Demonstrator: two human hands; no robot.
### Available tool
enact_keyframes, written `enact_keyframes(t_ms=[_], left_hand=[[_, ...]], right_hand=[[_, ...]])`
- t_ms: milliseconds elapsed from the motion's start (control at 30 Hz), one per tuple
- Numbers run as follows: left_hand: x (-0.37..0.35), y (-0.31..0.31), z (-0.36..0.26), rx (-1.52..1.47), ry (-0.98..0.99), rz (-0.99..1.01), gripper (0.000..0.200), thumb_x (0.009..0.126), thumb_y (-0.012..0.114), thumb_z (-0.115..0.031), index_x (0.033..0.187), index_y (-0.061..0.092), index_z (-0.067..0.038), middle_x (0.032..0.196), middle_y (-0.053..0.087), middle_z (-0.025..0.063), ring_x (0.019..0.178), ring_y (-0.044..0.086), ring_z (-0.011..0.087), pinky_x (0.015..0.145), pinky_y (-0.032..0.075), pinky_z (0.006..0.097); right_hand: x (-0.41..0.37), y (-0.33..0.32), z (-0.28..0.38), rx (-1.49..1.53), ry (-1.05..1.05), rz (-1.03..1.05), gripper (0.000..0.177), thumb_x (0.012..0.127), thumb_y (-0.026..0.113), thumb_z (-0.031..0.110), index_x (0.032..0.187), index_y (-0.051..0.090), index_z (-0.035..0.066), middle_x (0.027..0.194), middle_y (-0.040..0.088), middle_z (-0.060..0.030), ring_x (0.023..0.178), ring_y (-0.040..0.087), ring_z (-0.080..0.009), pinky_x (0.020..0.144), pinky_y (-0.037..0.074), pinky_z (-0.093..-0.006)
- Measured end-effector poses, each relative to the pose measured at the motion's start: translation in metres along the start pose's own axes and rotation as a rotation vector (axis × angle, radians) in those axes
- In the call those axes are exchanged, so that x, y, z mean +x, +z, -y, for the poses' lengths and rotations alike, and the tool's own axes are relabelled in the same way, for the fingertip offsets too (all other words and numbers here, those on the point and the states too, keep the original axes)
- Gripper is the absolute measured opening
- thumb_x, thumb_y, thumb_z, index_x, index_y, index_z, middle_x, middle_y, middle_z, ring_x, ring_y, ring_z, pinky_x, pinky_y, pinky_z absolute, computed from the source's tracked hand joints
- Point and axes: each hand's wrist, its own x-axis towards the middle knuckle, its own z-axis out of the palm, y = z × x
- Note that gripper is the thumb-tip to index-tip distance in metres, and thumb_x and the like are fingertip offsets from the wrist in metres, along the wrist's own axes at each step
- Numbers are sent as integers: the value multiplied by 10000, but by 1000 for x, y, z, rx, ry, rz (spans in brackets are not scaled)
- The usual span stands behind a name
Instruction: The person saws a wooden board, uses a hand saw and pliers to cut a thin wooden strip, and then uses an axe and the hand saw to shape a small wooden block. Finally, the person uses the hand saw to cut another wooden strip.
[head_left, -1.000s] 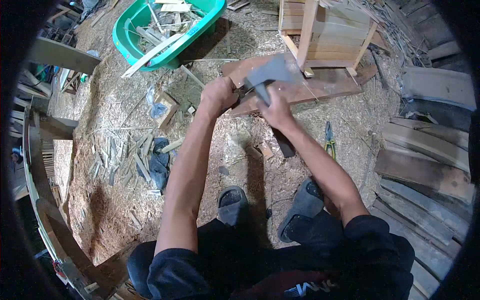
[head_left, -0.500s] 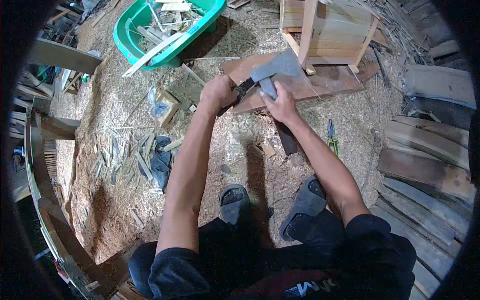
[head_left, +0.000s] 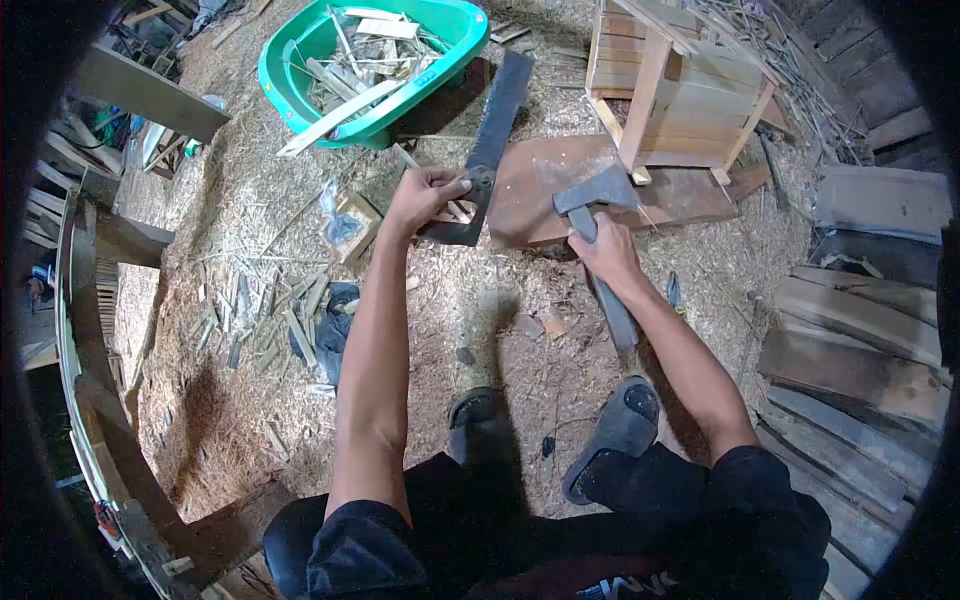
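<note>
In my left hand (head_left: 425, 198) is a handsaw (head_left: 502, 110), gripped at its dark handle. Its toothed blade points up and away from me, toward the green tub. My right hand (head_left: 608, 250) is closed around an axe (head_left: 600, 192) just below its head. The axe handle slants down toward my right foot. Behind the axe head lies a reddish-brown board (head_left: 522, 190), flat on the ground.
A green tub (head_left: 375, 122) full of wood scraps stands at the top. Right of it, a slatted wooden piece (head_left: 690, 110) rests on the board. Pliers (head_left: 675, 292) lie on the sawdust, right of my forearm. Planks (head_left: 850, 310) are stacked at right; offcuts (head_left: 270, 310) litter the left.
The saw and axe, close together before, are now apart. My left hand has turned the saw so its blade points upward. The axe has come lower and right in my right hand.
</note>
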Motion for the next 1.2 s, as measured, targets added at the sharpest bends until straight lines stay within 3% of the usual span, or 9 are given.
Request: enact_keyframes(t_ms=[167, 267, 467, 533, 633, 733, 800, 1000, 1200], left_hand=[[-5, 19, -37, -197, 74, 77, 226, 894, 729, -200, 1053, 737, -39, 742, 666, -33, 548, 476, 23, 474, 355, 231], [-11, 31, -63, -392, 85, 192, 235, 906, 719, -186, 1075, 705, -23, 745, 664, -22, 531, 477, 25, 454, 337, 209], [-15, 94, -94, -511, 246, 278, 162, 872, 744, -119, 941, 639, -18, 735, 657, 14, 535, 559, 53, 463, 404, 194], [-18, 128, -93, -524, 281, 233, 160, 856, 755, -97, 867, 607, -39, 729, 657, 24, 534, 562, 69, 465, 411, 200], [-32, 162, -69, -425, 111, 195, 227, 841, 764, -78, 814, 539, -72, 690, 638, 36, 517, 552, 82, 453, 408, 224], [-25, 195, -17, -511, 136, 309, 227, 846, 755, -75, 846, 529, -96, 654, 611, 17, 508, 537, 80, 457, 397, 235], [-28, 201, -15, -567, 29, 360, 216, 832, 717, -6, 874, 518, -78, 667, 612, 27, 503, 534, 95, 460, 402, 246], [-19, 206, -19, -907, 19, 390, 295, 773, 581, 124, 993, 461, -33, 818, 641, 110, 599, 583, 144, 478, 428, 261], [-34, 183, -61, -1062, -18, 463, 488, 711, 532, 81, 1179, 470, -46, 1132, 629, 194, 987, 660, 255, 860, 567, 372]], right_hand=[[17, -32, 15, -397, -321, -225, 383, 866, 703, 282, 938, 645, -89, 853, 667, -270, 844, 668, -403, 772, 524, -445], [38, -82, 58, 263, -293, -151, 383, 928, 674, 293, 1041, 667, -73, 897, 699, -183, 843, 672, -260, 763, 524, -368], [59, -117, 62, 515, -343, -15, 378, 1011, 584, 311, 1113, 680, -40, 890, 681, -14, 786, 590, -82, 708, 496, -270], [41, -135, 50, 472, -120, -15, 353, 1030, 552, 288, 1052, 689, -37, 771, 635, 7, 688, 550, -89, 635, 462, -275], [16, -134, -24, 109, -31, -5, 336, 952, 605, 311, 1002, 703, -7, 867, 711, -178, 770, 679, -302, 738, 537, -389], [-36, -119, -91, -551, 239, 497, 380, 838, 674, 313, 1062, 689, 6, 942, 693, -241, 942, 691, -362, 825, 546, -451], [-76, -111, -108, -407, 260, 446, 491, 784, 744, 390, 797, 640, -90, 807, 674, -272, 851, 708, -383, 790, 546, -477], [-113, -72, -129, -419, 458, 268, 494, 703, 805, 348, 840, 646, -99, 867, 689, -279, 825, 706, -377, 772, 553, -468], [-69, -102, -102, -39, 555, 340, 492, 667, 820, 329, 902, 662, -73, 846, 705, -224, 752, 722, -267, 685, 580, -392]])
